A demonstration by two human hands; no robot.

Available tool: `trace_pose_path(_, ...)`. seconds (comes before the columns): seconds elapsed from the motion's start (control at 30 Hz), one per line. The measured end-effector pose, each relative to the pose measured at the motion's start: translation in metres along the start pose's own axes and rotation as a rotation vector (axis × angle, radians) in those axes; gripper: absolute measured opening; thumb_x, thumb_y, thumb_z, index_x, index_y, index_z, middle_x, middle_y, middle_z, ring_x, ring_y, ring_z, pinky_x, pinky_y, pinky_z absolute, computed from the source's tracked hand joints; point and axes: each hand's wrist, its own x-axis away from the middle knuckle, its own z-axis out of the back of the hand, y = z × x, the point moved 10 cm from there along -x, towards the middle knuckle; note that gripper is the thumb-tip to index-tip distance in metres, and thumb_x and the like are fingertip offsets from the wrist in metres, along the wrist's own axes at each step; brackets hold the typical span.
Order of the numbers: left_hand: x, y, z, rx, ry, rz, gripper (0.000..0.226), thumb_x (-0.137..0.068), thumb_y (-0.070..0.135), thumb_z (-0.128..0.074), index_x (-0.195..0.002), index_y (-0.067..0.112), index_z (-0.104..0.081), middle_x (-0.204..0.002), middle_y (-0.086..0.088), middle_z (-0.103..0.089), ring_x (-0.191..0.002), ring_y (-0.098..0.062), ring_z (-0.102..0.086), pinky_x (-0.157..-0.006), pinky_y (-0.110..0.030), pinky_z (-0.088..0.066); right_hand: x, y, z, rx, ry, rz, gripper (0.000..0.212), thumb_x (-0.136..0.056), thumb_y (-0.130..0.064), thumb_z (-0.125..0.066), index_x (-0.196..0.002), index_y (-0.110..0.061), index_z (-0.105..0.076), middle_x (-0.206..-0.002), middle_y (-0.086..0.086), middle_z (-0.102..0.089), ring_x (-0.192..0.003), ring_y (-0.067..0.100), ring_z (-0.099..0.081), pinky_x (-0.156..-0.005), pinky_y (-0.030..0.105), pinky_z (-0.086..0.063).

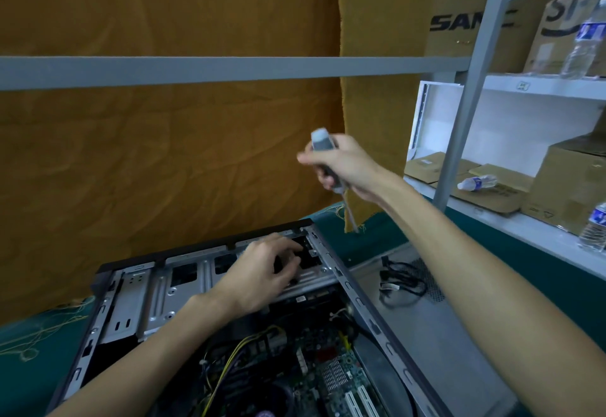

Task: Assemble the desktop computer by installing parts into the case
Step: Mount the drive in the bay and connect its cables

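Behind right hand [344,164] (gripping screwdriver [329,167]): "SAN" box [472,19].

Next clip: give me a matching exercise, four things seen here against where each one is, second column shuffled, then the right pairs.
Things:
1. screwdriver
2. left hand
3. black cable bundle
4. lying water bottle

Places:
A. on the grey panel right of the case
B. on cardboard on the white shelf
C. gripped in the right hand, raised above the case
D. on the metal drive bracket inside the case

Pairs: 1-C, 2-D, 3-A, 4-B
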Motion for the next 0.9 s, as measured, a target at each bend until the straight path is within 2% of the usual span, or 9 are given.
trace_pose_path(0.1, -0.003, -0.002, 0.008, -0.173, 0.105, 0.004, 0.036, -0.101, 0.03, -0.058, -0.135, 0.021, -0.061, -0.139, 0.006, -0.052, -0.133, -0.015, -0.04, -0.112, -0.028, -0.034, 0.018, 0.106, 0.038, 0.402, 0.105, -0.321, 0.012, -0.094, -0.016, -0.069, -0.096, -0.008, -0.06, -0.072, 0.001, -0.058, -0.047, 0.008, -0.051, -0.044, 0.02, -0.043)
trace_pose_path(0.2, -0.003, -0.021, 0.005, -0.102, 0.095, 0.129, 0.046, -0.102, 0.033, -0.055, -0.146, 0.021, -0.05, -0.149, 0.005, -0.044, -0.14, -0.018, -0.034, -0.117, -0.032, -0.029, 0.049, 0.2, 0.064, 0.717, 0.144, -0.534, 0.008, -0.094, -0.015, -0.065, -0.091, -0.011, -0.058, -0.088, 0.007, -0.062, -0.072, 0.022, -0.061, -0.067, 0.036, -0.051)
trace_pose_path(0.3, -0.003, -0.033, -0.001, -0.098, 0.07, 0.176, 0.049, -0.102, 0.036, -0.054, -0.148, 0.019, -0.047, -0.151, 0.004, -0.044, -0.141, -0.017, -0.034, -0.118, -0.032, -0.03, 0.059, 0.239, 0.066, 0.954, 0.121, -0.551, 0.018, -0.096, -0.011, -0.056, -0.08, -0.016, -0.05, -0.096, 0.011, -0.064, -0.089, 0.032, -0.066, -0.074, 0.041, -0.049)
trace_pose_path(0.4, -0.004, -0.034, -0.002, -0.108, 0.084, 0.175, 0.047, -0.102, 0.036, -0.054, -0.146, 0.02, -0.051, -0.15, 0.005, -0.045, -0.139, -0.016, -0.034, -0.116, -0.031, -0.029, 0.05, 0.242, 0.059, 1.135, 0.086, -0.48, 0.012, -0.096, -0.004, -0.048, -0.09, -0.014, -0.049, -0.111, 0.016, -0.064, -0.099, 0.035, -0.063, -0.076, 0.04, -0.044)
trace_pose_path(0.57, -0.005, -0.034, -0.001, -0.121, 0.096, 0.17, 0.046, -0.101, 0.036, -0.054, -0.144, 0.022, -0.052, -0.147, 0.007, -0.045, -0.137, -0.014, -0.035, -0.116, -0.03, -0.03, 0.03, 0.246, 0.054, 1.176, 0.066, -0.463, 0.009, -0.098, -0.003, -0.049, -0.095, -0.011, -0.051, -0.116, 0.018, -0.064, -0.105, 0.035, -0.063, -0.082, 0.043, -0.046)
trace_pose_path(0.73, -0.005, -0.033, 0.001, -0.127, 0.103, 0.161, 0.044, -0.101, 0.036, -0.053, -0.143, 0.023, -0.052, -0.146, 0.008, -0.046, -0.136, -0.015, -0.036, -0.115, -0.031, -0.03, 0.025, 0.258, 0.055, 1.136, 0.081, -0.516, 0.019, -0.1, -0.003, -0.049, -0.116, -0.004, -0.058, -0.123, 0.018, -0.063, -0.111, 0.036, -0.063, -0.085, 0.042, -0.046)
trace_pose_path(0.83, -0.005, -0.032, 0.002, -0.13, 0.103, 0.156, 0.044, -0.101, 0.036, -0.053, -0.143, 0.024, -0.051, -0.146, 0.008, -0.045, -0.135, -0.015, -0.036, -0.114, -0.03, -0.029, 0.025, 0.251, 0.053, 1.106, 0.081, -0.52, 0.011, -0.102, -0.007, -0.048, -0.108, -0.009, -0.057, -0.118, 0.016, -0.064, -0.108, 0.034, -0.063, -0.082, 0.04, -0.045)
trace_pose_path(0.9, -0.005, -0.032, 0.002, -0.129, 0.097, 0.153, 0.044, -0.102, 0.037, -0.052, -0.143, 0.024, -0.051, -0.146, 0.008, -0.045, -0.135, -0.015, -0.036, -0.114, -0.03, -0.029, 0.023, 0.236, 0.051, 1.021, 0.109, -0.507, 0.008, -0.102, -0.011, -0.051, -0.095, -0.011, -0.055, -0.106, 0.013, -0.065, -0.098, 0.033, -0.065, -0.076, 0.039, -0.046)
